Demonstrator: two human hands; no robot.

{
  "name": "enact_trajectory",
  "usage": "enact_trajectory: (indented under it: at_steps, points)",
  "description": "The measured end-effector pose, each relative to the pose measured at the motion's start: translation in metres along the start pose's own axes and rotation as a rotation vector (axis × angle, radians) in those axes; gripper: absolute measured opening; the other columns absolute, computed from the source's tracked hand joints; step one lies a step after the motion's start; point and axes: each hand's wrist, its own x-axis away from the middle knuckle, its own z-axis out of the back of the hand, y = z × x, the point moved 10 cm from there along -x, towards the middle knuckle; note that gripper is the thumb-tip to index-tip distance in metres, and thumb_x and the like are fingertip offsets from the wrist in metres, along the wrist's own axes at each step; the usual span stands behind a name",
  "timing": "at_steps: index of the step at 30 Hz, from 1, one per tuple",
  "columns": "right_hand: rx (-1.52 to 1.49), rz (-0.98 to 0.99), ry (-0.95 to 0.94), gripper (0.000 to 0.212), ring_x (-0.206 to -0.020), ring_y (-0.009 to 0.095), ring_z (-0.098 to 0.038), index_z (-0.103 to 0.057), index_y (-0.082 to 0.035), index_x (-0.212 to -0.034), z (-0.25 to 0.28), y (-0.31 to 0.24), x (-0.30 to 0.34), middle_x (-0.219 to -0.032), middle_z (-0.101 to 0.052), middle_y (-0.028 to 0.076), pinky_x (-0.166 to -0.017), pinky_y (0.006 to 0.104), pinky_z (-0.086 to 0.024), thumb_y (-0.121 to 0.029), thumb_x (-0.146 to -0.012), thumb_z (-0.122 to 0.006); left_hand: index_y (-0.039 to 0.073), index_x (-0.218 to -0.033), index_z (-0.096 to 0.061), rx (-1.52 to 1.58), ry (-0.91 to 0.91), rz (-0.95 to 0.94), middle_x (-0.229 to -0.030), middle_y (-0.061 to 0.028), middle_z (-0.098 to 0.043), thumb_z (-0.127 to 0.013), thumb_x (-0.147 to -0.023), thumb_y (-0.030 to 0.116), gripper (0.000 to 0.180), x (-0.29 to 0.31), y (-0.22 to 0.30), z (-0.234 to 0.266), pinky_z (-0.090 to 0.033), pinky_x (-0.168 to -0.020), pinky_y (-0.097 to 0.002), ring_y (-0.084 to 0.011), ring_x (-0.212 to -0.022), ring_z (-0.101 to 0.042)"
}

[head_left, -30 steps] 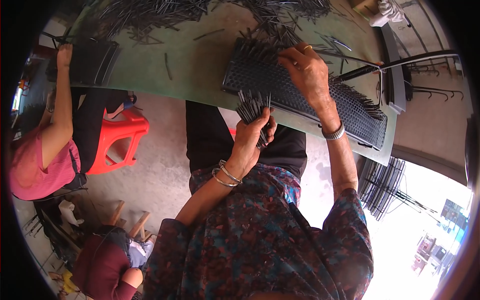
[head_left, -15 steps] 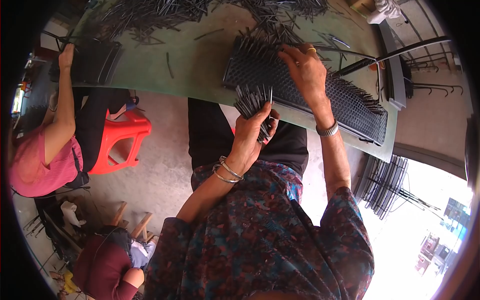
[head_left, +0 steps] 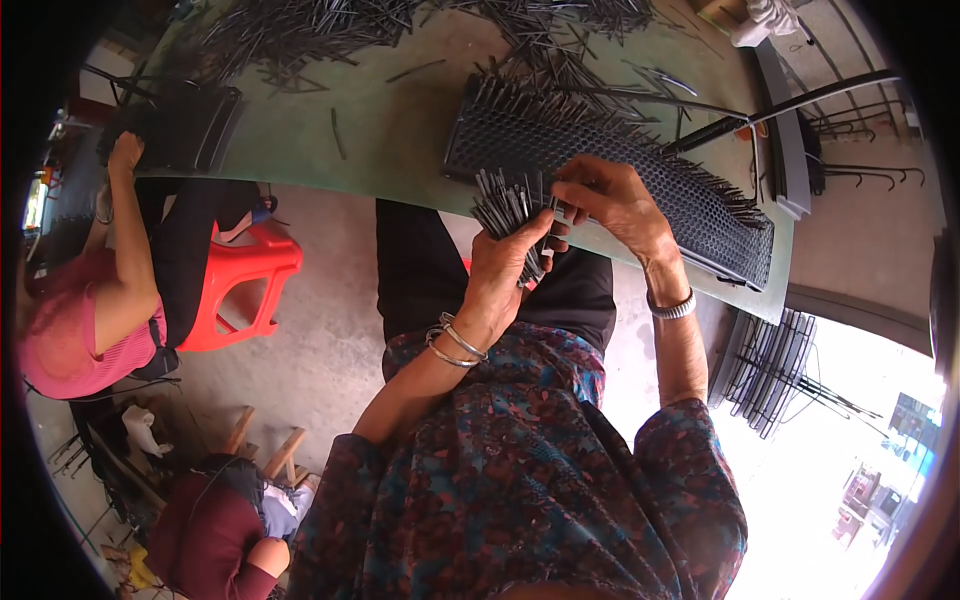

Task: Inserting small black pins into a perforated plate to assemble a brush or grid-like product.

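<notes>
A bundle of thin dark rods (head_left: pixel 503 207) is gripped in my left hand (head_left: pixel 503 262), its ends fanning upward just off the table's near edge. My right hand (head_left: pixel 622 207) has its thumb and fingers pinched at one rod beside the left thumb. Behind both hands lies a long black tray (head_left: pixel 610 172) with a honeycomb of holes. Rods (head_left: pixel 520 98) stand in rows along the tray's far side, while its nearer holes show bare.
Loose rods (head_left: pixel 310 35) lie heaped at the back of the green table (head_left: pixel 400 130). A black metal bar (head_left: pixel 810 95) crosses above the tray's right. At left, a person in pink (head_left: pixel 100 320) works by a red stool (head_left: pixel 245 280). Another person (head_left: pixel 205 530) is lower left.
My right hand has come back from the tray's far row, toward me, to the bundle in my left hand. The left hand has barely moved. The pink-clad person's hand has lowered.
</notes>
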Motion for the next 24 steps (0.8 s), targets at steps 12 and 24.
enact_trajectory:
  at_steps: [12,24]
  points:
    - [-0.109,0.010,0.024,0.017,-0.068,0.012,-0.061,-0.061,0.004,-0.098,0.012,0.005,0.004,-0.078,-0.064,0.006,-0.061,0.0256,-0.050,-0.010,-0.088,-0.064,0.002,-0.096,-0.065,-0.017,0.017,0.029,-0.082,-0.0068,-0.067,-0.072,-0.084,0.018,0.021,-0.004,-0.008,-0.004,-0.046,-0.052,-0.0279,-0.0173,-0.069,-0.065]
    - [0.108,0.306,0.666,0.012,-0.073,0.012,-0.067,-0.060,0.002,-0.100,0.077,-0.041,0.005,-0.082,-0.068,0.007,-0.065,0.0236,-0.053,-0.006,-0.092,-0.059,0.005,-0.098,-0.063,-0.025,0.045,0.199,-0.085,-0.0094,-0.067,-0.070,-0.087,0.026,0.025,-0.006,-0.025,-0.002,-0.057,-0.060,-0.0338,-0.0205,-0.074,-0.067]
